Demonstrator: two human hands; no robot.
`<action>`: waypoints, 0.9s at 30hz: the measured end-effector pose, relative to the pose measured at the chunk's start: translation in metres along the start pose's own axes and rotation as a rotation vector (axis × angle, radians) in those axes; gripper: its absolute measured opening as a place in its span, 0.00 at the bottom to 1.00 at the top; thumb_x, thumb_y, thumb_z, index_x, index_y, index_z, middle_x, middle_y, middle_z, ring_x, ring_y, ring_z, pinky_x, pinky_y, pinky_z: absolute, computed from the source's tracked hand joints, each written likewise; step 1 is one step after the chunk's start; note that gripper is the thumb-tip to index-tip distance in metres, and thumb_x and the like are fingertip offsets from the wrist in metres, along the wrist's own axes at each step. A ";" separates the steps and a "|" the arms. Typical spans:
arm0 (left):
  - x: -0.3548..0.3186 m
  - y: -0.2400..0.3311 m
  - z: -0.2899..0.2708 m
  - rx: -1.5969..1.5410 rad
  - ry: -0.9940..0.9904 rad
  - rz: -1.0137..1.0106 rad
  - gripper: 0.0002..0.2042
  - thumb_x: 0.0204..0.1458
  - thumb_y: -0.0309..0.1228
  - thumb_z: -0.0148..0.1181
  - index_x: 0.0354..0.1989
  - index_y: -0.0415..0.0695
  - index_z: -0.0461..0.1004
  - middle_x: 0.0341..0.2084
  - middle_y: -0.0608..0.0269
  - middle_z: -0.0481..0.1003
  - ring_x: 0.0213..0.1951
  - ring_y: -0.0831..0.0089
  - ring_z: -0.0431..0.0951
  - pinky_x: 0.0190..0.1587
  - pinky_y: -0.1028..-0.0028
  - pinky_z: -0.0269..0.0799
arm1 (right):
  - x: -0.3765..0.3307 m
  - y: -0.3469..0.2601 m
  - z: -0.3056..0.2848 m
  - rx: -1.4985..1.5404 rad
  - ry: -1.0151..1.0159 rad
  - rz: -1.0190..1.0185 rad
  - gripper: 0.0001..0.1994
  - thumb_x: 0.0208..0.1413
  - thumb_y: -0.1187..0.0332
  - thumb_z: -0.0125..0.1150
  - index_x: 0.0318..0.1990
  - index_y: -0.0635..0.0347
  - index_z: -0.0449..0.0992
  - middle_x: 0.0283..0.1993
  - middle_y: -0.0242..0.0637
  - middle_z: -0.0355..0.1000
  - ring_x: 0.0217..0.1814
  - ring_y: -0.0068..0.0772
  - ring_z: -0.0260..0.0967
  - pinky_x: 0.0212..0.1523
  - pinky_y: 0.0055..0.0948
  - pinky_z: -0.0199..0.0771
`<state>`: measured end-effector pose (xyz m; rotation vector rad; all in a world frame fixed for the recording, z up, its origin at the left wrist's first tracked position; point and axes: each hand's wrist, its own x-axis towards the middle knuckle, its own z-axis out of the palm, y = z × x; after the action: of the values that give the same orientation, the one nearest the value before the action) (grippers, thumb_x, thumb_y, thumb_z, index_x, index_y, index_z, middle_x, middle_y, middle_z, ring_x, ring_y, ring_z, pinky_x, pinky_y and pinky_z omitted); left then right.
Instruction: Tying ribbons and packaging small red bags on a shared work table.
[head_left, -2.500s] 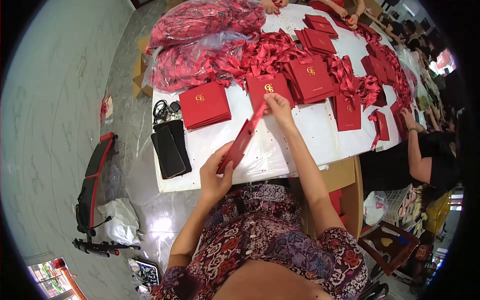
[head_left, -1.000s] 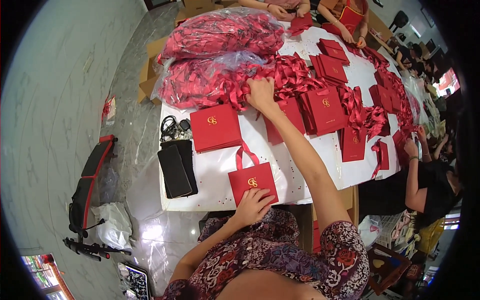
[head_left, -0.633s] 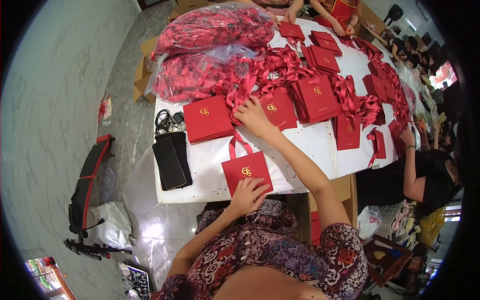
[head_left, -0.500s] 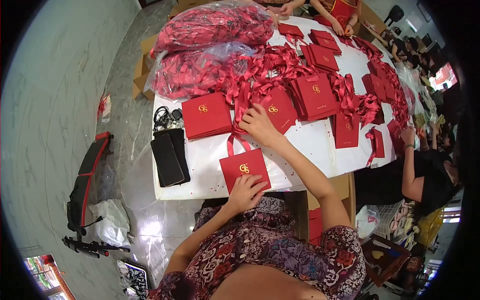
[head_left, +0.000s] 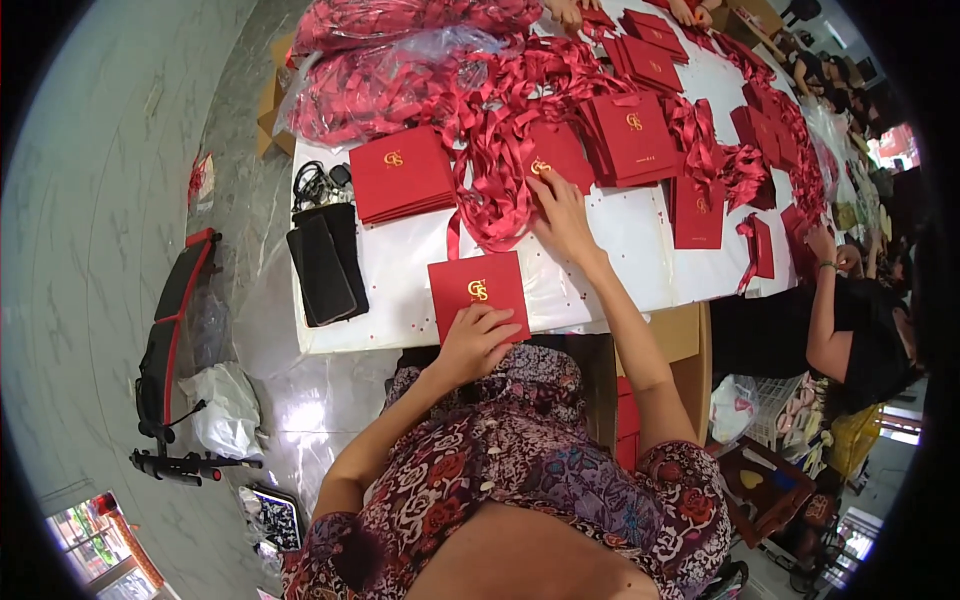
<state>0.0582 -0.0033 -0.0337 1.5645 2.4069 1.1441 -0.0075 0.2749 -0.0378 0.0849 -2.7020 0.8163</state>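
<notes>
A flat red paper bag (head_left: pixel 500 272) with a gold emblem lies near the table's front edge. My left hand (head_left: pixel 478 338) rests over its lower part, fingers extended. Beyond it, my right hand (head_left: pixel 565 215) has its fingers apart and touches another flat red bag (head_left: pixel 562 150), partly covering its emblem. Beside that hand, on its left, a heap of loose red ribbons (head_left: pixel 495 180) spreads over the white table. Whether the right fingertips pinch the bag's edge is hard to see.
A stack of red bags (head_left: pixel 400 175) lies left of the ribbons, with a black phone (head_left: pixel 322 280) and cables (head_left: pixel 315 182) nearby. Plastic sacks of ribbon (head_left: pixel 380 95) fill the far left. More bag stacks (head_left: pixel 630 140) lie right. Co-worker's hands (head_left: pixel 825 245) work at the right edge.
My right hand has moved off the ribbons, rightward onto the red bag behind them. Ribbon strands that reached the near bag's top edge now lie away from it. The view has tilted slightly.
</notes>
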 end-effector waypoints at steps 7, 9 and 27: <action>-0.012 0.000 -0.009 -0.019 -0.072 0.039 0.18 0.43 0.29 0.68 0.46 0.51 0.77 0.51 0.66 0.74 0.50 0.61 0.71 0.51 0.61 0.66 | 0.016 -0.007 0.011 -0.224 0.098 0.068 0.34 0.46 0.72 0.66 0.65 0.57 0.63 0.67 0.49 0.57 0.72 0.54 0.52 0.68 0.56 0.51; -0.013 -0.001 -0.012 -0.024 -0.098 0.034 0.19 0.43 0.29 0.69 0.46 0.51 0.77 0.51 0.67 0.74 0.50 0.61 0.71 0.51 0.62 0.66 | 0.009 -0.001 0.001 -0.152 0.073 0.078 0.34 0.46 0.73 0.66 0.64 0.57 0.64 0.66 0.50 0.58 0.70 0.54 0.53 0.68 0.54 0.52; 0.006 -0.014 -0.019 0.015 -0.032 -0.053 0.15 0.46 0.28 0.67 0.44 0.49 0.79 0.48 0.65 0.76 0.48 0.60 0.72 0.50 0.62 0.67 | -0.065 -0.048 -0.012 -0.075 -0.092 -0.008 0.10 0.51 0.68 0.65 0.39 0.58 0.73 0.39 0.43 0.69 0.45 0.48 0.67 0.43 0.42 0.67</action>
<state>0.0370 -0.0116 -0.0265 1.5019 2.4271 1.0858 0.0648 0.2387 -0.0237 0.1195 -2.8138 0.7241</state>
